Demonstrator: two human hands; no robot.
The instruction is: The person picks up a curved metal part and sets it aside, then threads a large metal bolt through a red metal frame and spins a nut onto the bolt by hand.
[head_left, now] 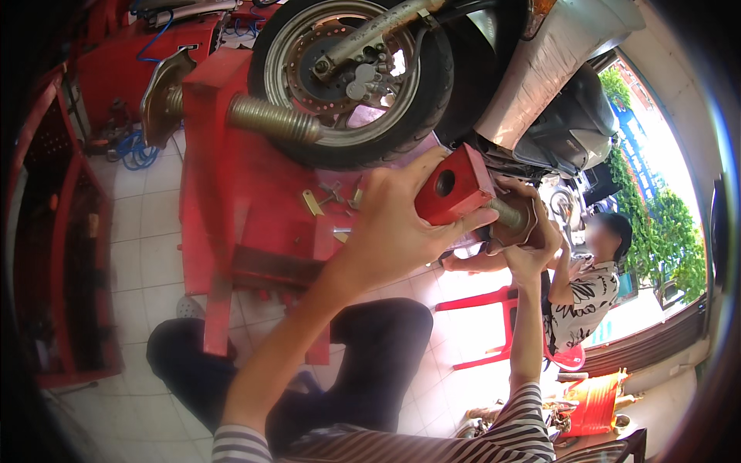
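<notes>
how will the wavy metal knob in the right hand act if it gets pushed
The wavy knob likely feels stiff, since it looks like solid metal. Pushed straight, it may resist sliding, as its threaded shaft runs to the red block. Its scalloped shape probably helps keep the right hand from slipping.

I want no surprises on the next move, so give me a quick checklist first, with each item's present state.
1. Left hand has hold of the red block: ok, thumb and fingers wrap it.
2. Right hand is on the wavy-edged knob: ok, fingers are around it.
3. The knob's threaded screw is fully seated in the block: cannot tell, the joint is partly covered.
4. The other screw touches the wheel: cannot tell, they only overlap in this view.
5. Red platform is free of loose pieces: not ok, small metal pieces lie there.
</notes>
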